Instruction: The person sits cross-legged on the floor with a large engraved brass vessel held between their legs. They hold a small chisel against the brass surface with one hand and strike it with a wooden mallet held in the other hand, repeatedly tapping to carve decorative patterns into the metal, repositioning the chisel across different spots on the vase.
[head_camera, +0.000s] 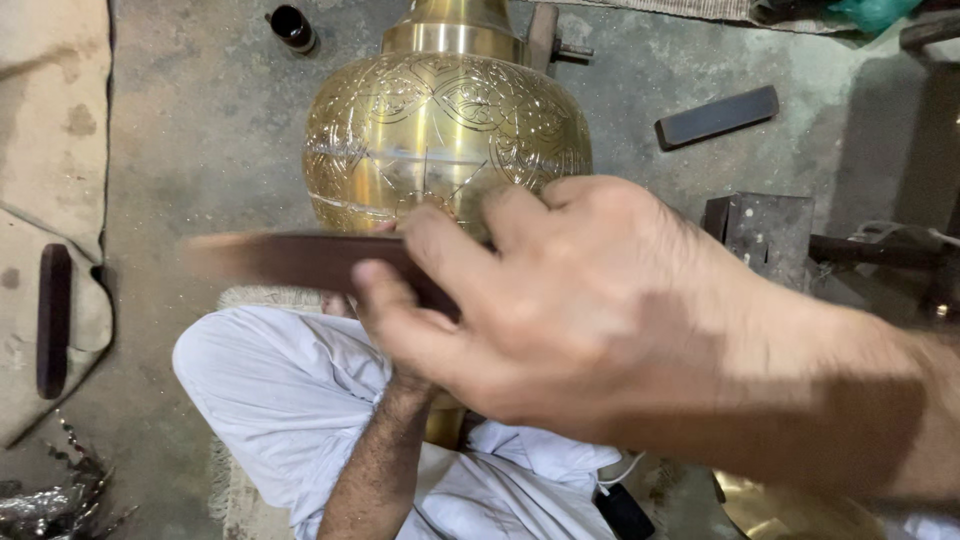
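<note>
Brass vase (445, 130), already engraved over most of its belly, is resting against the person's lap; right hand (560, 300) fingers are pinching a dark wooden bar (300, 260); left hand (345, 300) is mostly hidden, grip unclear.

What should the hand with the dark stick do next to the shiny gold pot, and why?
Probably bring the dark flat bar down toward the brass pot. The right hand grips the bar, blurred, just in front of the pot's engraved belly, and the left hand is mostly hidden behind it, against the pot, perhaps holding a tool to be struck.
</note>
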